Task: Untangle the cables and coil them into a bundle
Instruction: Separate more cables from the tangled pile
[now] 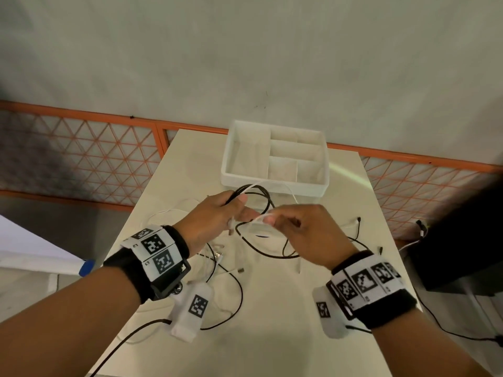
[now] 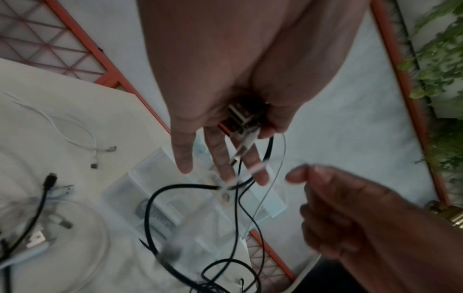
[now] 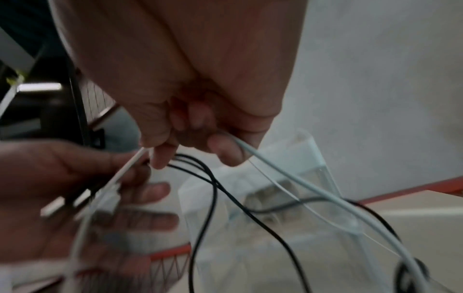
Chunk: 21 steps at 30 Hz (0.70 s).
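Above a cream table point(image 1: 272, 327), my left hand point(image 1: 234, 208) holds up loops of black cable point(image 1: 272, 256) together with a white cable, the thumb clamping them against the fingers. In the left wrist view the left hand point(image 2: 250, 142) keeps plug ends under the thumb, its fingers fairly straight, and the black cable point(image 2: 148, 214) hangs down in loops. My right hand point(image 1: 268, 219) pinches the white cable point(image 1: 260, 219) just right of the left hand. The right wrist view shows the right hand point(image 3: 188, 150) gripping the white cable point(image 3: 300, 176) at two spots.
A white divided tray point(image 1: 304, 187) stands at the table's far end, just behind the hands. Several loose white and black cables with plugs point(image 1: 220, 257) lie on the table under my wrists. An orange lattice fence point(image 1: 81, 159) runs behind, and a dark object point(image 1: 462, 240) sits to the right.
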Each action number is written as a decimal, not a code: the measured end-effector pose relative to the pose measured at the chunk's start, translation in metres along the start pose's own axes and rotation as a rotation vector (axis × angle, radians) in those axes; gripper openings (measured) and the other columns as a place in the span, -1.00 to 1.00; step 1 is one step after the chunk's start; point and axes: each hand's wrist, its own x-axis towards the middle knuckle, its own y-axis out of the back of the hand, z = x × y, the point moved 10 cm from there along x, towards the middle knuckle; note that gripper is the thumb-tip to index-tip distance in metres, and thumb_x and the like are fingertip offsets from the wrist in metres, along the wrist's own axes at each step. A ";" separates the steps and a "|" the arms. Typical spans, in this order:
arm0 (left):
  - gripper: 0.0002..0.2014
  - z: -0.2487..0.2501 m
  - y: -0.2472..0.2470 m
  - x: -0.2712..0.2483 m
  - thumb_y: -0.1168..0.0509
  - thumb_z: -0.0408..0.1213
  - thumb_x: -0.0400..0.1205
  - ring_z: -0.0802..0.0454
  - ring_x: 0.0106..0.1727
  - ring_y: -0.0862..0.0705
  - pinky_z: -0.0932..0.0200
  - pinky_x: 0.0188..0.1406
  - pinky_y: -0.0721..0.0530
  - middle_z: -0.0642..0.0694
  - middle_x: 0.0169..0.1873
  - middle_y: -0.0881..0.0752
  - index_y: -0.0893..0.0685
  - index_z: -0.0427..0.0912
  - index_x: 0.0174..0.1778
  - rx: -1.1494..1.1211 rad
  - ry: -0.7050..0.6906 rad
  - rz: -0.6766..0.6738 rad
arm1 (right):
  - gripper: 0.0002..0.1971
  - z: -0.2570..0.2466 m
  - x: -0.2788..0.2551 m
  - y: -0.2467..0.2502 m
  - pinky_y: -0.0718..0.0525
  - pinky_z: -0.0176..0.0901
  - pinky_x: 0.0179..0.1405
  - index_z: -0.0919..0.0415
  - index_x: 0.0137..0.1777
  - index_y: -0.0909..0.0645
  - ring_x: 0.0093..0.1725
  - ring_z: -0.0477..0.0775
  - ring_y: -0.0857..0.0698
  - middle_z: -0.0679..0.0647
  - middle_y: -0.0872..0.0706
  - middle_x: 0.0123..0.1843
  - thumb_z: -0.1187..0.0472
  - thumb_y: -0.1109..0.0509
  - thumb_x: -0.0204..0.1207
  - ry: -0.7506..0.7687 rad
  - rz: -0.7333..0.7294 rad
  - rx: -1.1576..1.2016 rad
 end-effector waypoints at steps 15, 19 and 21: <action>-0.73 0.055 0.017 -0.012 -0.17 -0.08 0.76 0.10 -0.51 -0.26 0.22 -0.64 -0.37 0.02 -0.50 -0.32 -0.51 -0.15 -0.18 -0.236 -0.083 -0.011 | -0.62 0.107 -0.030 0.011 -0.38 -0.27 -0.45 0.18 -0.39 -0.64 -0.38 0.00 -0.58 -0.05 -0.58 -0.48 0.03 -0.39 0.64 -0.475 0.078 -0.190; -0.80 0.079 0.024 -0.020 -0.33 -0.06 0.67 0.13 -0.51 -0.28 0.20 -0.57 -0.45 0.06 -0.51 -0.30 -0.67 -0.09 -0.17 -0.180 -0.189 -0.032 | -0.64 0.171 -0.069 0.003 -0.61 -0.11 -0.05 0.12 -0.06 -0.82 0.04 0.30 -0.75 0.16 -0.83 -0.05 -0.13 -0.33 0.61 -0.794 0.039 -0.286; -0.84 0.071 0.024 -0.019 -0.39 -0.07 0.63 0.16 -0.54 -0.34 0.16 -0.52 -0.53 0.09 -0.56 -0.34 -0.74 -0.07 -0.03 -0.038 -0.173 0.013 | -0.61 0.157 -0.060 0.026 -0.65 -0.06 0.04 0.12 -0.09 -0.83 0.00 0.29 -0.78 0.14 -0.82 -0.13 -0.14 -0.32 0.65 -0.775 0.139 -0.185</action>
